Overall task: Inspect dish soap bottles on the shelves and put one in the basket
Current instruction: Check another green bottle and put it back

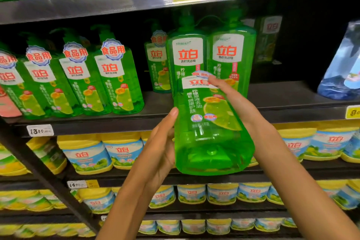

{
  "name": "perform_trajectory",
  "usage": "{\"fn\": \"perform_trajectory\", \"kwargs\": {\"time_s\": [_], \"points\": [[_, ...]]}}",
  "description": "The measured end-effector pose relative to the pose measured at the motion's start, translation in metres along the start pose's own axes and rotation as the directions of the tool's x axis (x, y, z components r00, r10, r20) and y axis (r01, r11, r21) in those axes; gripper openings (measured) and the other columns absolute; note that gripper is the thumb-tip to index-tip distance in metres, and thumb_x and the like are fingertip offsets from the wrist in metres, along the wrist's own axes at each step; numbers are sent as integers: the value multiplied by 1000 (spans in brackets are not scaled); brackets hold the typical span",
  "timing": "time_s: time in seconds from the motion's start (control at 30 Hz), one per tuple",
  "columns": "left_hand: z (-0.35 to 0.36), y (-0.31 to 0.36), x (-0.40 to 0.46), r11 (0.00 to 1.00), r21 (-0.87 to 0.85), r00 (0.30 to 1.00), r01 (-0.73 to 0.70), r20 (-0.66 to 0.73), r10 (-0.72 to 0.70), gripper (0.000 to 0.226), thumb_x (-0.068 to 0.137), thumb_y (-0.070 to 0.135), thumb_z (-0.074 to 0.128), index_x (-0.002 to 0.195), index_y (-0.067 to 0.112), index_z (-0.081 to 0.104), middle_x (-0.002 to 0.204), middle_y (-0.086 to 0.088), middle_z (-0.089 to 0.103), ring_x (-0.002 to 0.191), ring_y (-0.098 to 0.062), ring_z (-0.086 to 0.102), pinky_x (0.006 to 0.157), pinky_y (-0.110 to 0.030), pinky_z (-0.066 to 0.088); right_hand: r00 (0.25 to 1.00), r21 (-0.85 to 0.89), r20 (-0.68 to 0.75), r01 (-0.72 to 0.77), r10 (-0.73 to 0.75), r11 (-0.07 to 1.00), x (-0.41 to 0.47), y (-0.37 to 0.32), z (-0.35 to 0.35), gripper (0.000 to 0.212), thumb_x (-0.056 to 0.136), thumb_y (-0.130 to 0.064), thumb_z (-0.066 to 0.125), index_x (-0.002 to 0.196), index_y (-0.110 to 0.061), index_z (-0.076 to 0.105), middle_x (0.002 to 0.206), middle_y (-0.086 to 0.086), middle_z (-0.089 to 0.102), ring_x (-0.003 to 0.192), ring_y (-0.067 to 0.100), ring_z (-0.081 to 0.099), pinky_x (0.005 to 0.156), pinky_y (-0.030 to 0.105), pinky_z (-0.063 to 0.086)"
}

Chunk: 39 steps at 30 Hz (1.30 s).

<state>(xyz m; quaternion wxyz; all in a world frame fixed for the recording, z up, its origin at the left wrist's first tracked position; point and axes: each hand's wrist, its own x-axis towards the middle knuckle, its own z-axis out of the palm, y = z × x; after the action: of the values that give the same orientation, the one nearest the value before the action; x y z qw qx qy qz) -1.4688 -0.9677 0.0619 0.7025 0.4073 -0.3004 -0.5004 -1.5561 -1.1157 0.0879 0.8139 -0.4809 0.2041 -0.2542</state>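
Green bottle (210, 128) held tilted in front of the shelf (97, 125), between both hands: left hand (161, 142) flat-fingered on its side, right hand (239, 103) cupping the far side. Loose palm grip, smooth plastic: could slip. Basket not visible.

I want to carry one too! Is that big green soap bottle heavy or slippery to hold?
Probably heavy: the green bottle looks full of liquid, and both the left hand and right hand steady it. Its smooth, shiny plastic may be slippery. The walls look stiff, so it likely won't squash.
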Motion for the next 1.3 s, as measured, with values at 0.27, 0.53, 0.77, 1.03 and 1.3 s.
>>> {"fn": "perform_trajectory", "kwargs": {"time_s": [0.27,0.53,0.77,1.03,1.3], "points": [[-15,-13,-3,977,203,998,69,-23,-65,46,54,49,77,98,39,72,107,9,73,101,-10,69,74,-25,58,929,52,92,356,-359,933,3,-9,14,50,83,-26,71,126,-4,59,107,11,74,98,23,72,73,31,58],[-28,-14,15,713,610,912,-345,38,409,63,56,26,87,111,38,59,107,11,72,98,-7,68,76,-19,54,880,-212,191,469,-435,857,-1,-9,5,85,45,-64,86,109,-11,66,99,5,76,94,18,71,84,34,57],[-45,-16,35,611,730,917,-306,53,396,81,53,17,90,124,5,53,109,4,69,105,-8,65,84,-15,50,760,-361,519,609,-391,706,-20,-6,-9,91,39,-32,95,123,-28,60,113,-13,69,101,9,67,87,24,53],[-58,-14,35,560,802,945,-208,16,328,40,65,-4,81,101,3,63,92,7,64,85,14,62,66,1,41,666,-390,594,729,-451,562,-22,-1,3,78,53,-22,88,125,-31,60,122,-15,64,117,6,59,94,17,45],[-62,-15,34,687,655,908,-314,-4,419,87,48,25,88,127,28,50,111,19,69,105,1,63,82,-15,52,848,-398,313,525,-427,752,9,-1,3,86,33,-64,89,103,-25,57,91,-17,75,90,0,69,83,23,56]]}}
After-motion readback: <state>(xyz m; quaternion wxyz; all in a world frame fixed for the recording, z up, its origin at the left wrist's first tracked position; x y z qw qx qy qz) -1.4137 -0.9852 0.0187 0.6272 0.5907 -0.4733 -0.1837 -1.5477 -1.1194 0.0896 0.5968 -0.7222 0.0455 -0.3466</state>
